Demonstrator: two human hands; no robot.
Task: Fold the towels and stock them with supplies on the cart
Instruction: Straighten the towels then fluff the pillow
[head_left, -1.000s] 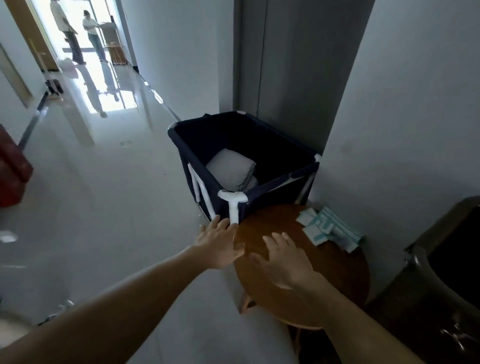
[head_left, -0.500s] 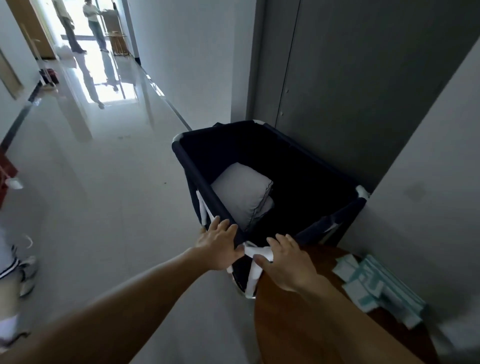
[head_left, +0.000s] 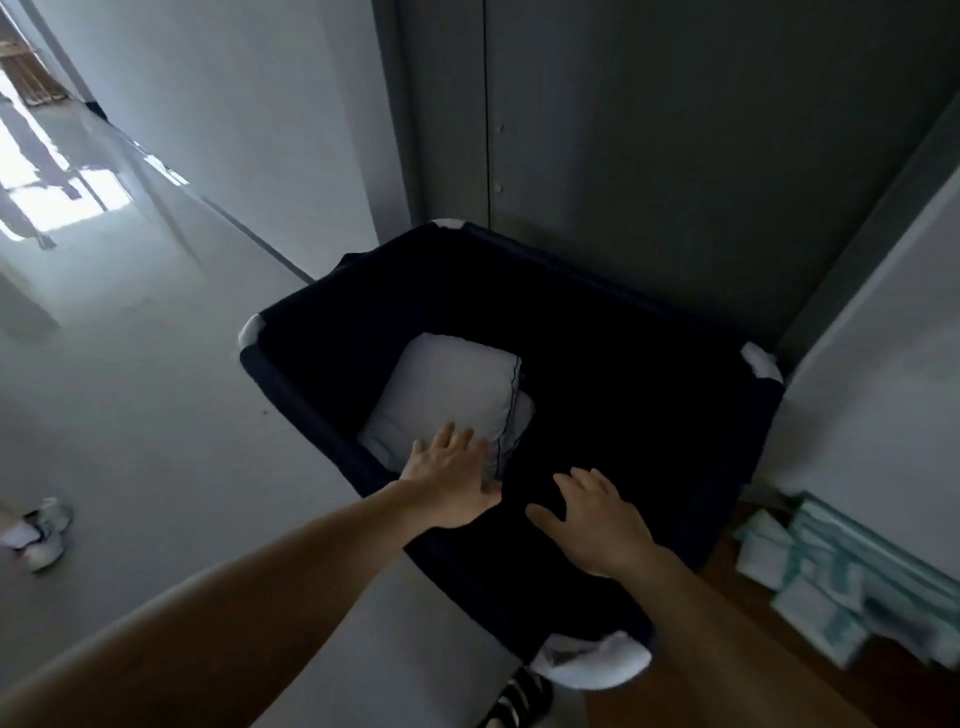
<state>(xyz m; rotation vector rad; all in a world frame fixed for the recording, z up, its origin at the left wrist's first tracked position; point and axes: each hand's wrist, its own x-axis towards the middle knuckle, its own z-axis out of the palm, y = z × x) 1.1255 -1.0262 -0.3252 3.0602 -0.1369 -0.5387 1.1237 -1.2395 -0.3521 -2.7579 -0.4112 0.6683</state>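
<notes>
Towel (head_left: 447, 395) is in sight, a pale folded bundle inside the dark cart (head_left: 301, 405), centre of the frame, tucked against its left wall. My left hand (head_left: 452, 478) is spread flat, fingers apart, over the towel's near edge; I can't tell whether it touches. My right hand (head_left: 597, 525) hangs open over the cart's dark inside, fingers splayed, holding nothing. I'd call this the stocking step, with both hands reaching in at the towel. Packets (head_left: 831, 587) lie on the table (head_left: 727, 675) at lower right, just beside the cart. The next move probably needs the right hand to swing right and take them.
</notes>
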